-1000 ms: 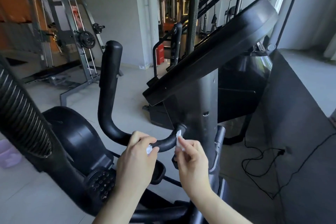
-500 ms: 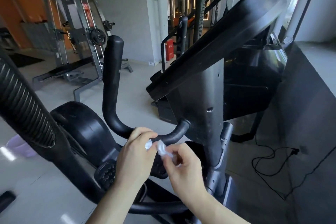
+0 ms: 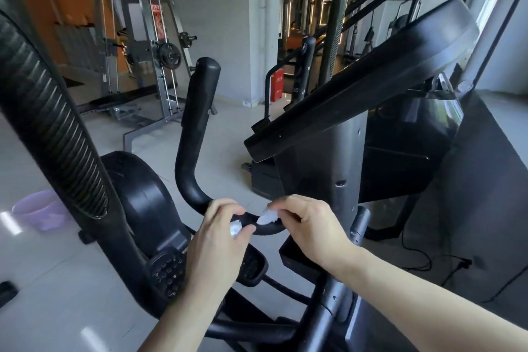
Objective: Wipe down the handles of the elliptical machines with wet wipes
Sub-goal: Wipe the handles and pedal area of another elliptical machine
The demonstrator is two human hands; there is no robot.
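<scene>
Since half a second ago the right hand [image 3: 310, 227] is sliding rightward along the curved handle [image 3: 197, 128], so the hands are spreading apart. Left hand [image 3: 221, 234] is gripping the bend, pinching a wet wipe [image 3: 235, 228]; right fingers are pinching another wipe [image 3: 268, 217] against the bar

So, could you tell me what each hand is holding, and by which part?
Each holds a wipe: left hand pinches a crumpled one at the handle; right hand pinches another by its upper edge.
</scene>
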